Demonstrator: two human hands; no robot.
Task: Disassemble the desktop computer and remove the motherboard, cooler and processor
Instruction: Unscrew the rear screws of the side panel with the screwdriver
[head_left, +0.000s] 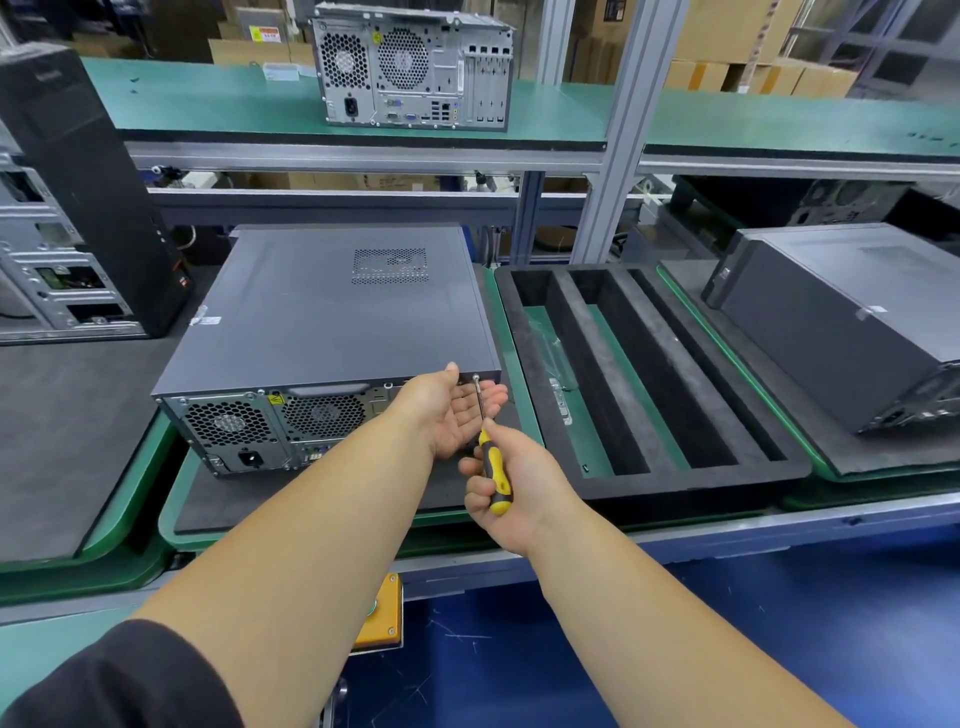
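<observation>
A dark grey desktop computer (332, 317) lies on its side on a black mat, its rear panel with fans and power socket facing me. My right hand (511, 493) grips a yellow-and-black screwdriver (491, 467), whose tip sits on a screw (476, 378) at the upper right corner of the rear panel. My left hand (449, 413) is held palm-up, fingers relaxed, just under the screw beside the screwdriver shaft. The side cover is closed, so the motherboard, cooler and processor are hidden.
A black foam tray (660, 483) with long slots lies right of the computer. Another closed computer (852, 322) sits at far right. A black tower (78, 176) and an open chassis (47, 270) stand at left. A bare chassis (413, 67) stands on the upper green shelf.
</observation>
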